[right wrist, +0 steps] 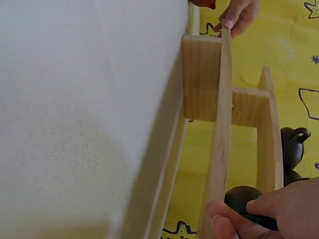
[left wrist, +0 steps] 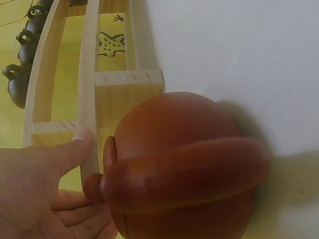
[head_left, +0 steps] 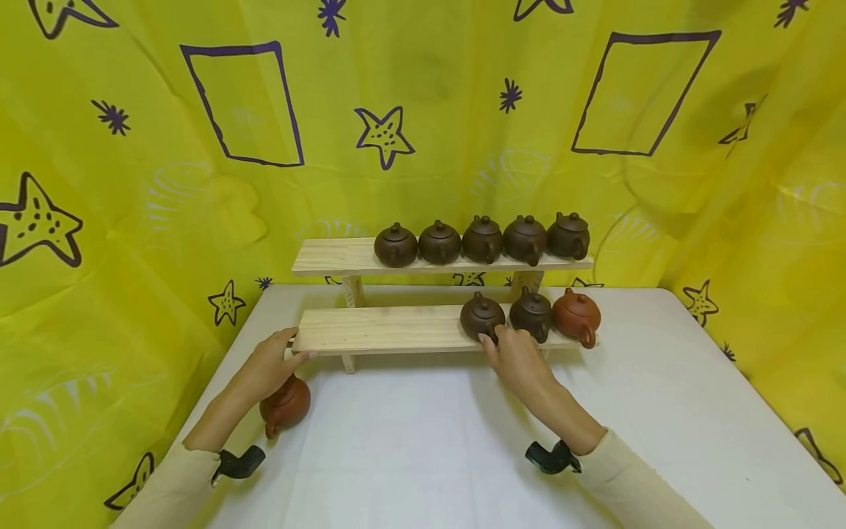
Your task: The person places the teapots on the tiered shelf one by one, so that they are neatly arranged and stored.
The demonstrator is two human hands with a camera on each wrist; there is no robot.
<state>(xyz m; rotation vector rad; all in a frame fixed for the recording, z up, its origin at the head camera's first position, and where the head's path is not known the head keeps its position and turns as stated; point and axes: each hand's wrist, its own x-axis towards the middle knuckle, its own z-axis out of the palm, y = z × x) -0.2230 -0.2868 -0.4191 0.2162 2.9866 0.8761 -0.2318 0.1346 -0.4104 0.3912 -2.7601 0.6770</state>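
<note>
My left hand [head_left: 267,364] grips the left end of the lower board of a two-tier wooden shelf [head_left: 370,328], its thumb on the front edge in the left wrist view. Below that hand, a reddish-brown teapot [head_left: 286,404] stands on the table, its handle toward me. My right hand [head_left: 524,358] pinches the handle of a dark brown teapot [head_left: 481,314] on the lower board. Its fingertips sit right at the board's front edge in the right wrist view. To its right are another dark teapot [head_left: 531,311] and a reddish-brown teapot [head_left: 578,312].
Several dark brown teapots [head_left: 439,241] line the upper board [head_left: 333,253], from its middle to its right end. The shelf stands toward the back of a white-covered table [head_left: 396,441]. A yellow patterned curtain [head_left: 443,147] hangs behind and at both sides.
</note>
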